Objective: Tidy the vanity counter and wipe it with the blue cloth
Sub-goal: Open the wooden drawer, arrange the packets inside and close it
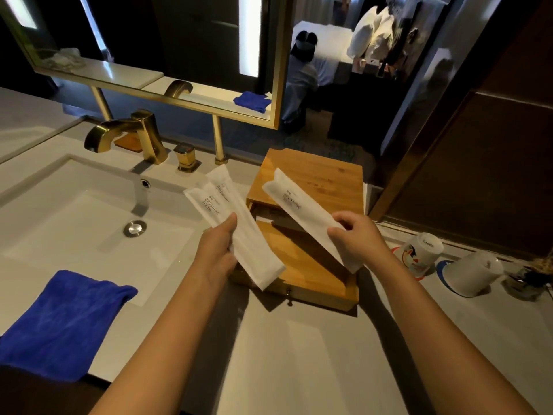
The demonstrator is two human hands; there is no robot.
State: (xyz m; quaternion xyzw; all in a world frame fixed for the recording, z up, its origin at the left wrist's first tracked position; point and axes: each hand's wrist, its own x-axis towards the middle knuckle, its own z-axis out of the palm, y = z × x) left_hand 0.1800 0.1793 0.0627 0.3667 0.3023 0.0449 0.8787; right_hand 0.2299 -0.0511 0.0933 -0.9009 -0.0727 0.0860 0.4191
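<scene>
My left hand (216, 255) grips two long white toothbrush packets (254, 259), fanned out above the counter between the sink and a wooden box. My right hand (354, 238) pinches the near end of a third white packet (294, 205), held slanted over the wooden amenity box (326, 172). The box's drawer (302, 272) is pulled out toward me. The blue cloth (64, 322) lies folded on the counter's front left, overlapping the sink's near rim. The pale stone vanity counter (299, 354) runs under both arms.
A white rectangular sink (74, 223) with a gold faucet (128, 133) lies at left. Two upturned white cups (422, 250) (472, 274) stand on coasters at right, with a small dark item beside them. A gold-framed mirror (278, 70) hangs behind; a dark wooden wall bounds the right.
</scene>
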